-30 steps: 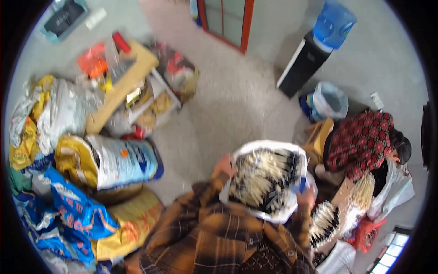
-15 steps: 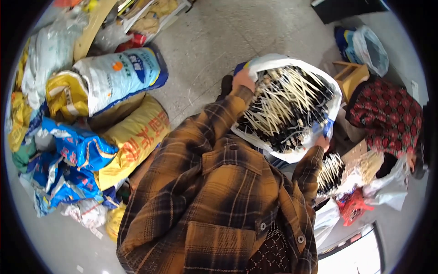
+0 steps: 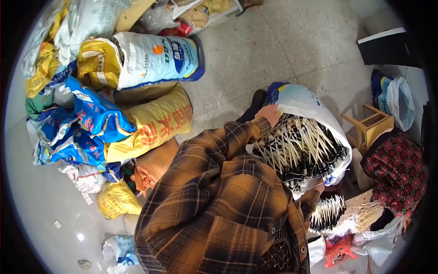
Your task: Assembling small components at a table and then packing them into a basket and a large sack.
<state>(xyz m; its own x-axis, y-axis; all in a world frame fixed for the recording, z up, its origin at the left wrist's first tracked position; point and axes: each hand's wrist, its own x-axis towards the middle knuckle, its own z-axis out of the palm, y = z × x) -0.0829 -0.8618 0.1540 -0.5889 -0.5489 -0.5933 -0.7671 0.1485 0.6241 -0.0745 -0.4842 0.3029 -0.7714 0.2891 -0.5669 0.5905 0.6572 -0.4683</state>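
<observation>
A large white woven sack (image 3: 319, 102) with blue and yellow markings stands tilted toward me, its mouth open. Packed inside are many thin cream-coloured sticks or strips (image 3: 303, 141) with black parts; their exact kind I cannot make out. My left hand (image 3: 271, 114) is closed on the far-left rim of the sack. At the near rim, my right hand (image 3: 317, 186) grips the sack edge, partly hidden by the sleeve and the sack. Beside my right forearm lies a row of similar black-and-cream pieces (image 3: 327, 213).
Right of the sack stand a wooden stool (image 3: 372, 123) and a person in a dark red patterned top (image 3: 397, 169). A blue sack with a pale liner (image 3: 397, 102) is behind them. On the left lie a white-and-blue sack (image 3: 157, 59), a yellow sack (image 3: 155, 130) and crumpled blue bags (image 3: 86, 123).
The sack has tipped toward me, so more of its outer far side shows. Both hands stay on its rim. My view has shifted, moving the surroundings right and down in the picture.
</observation>
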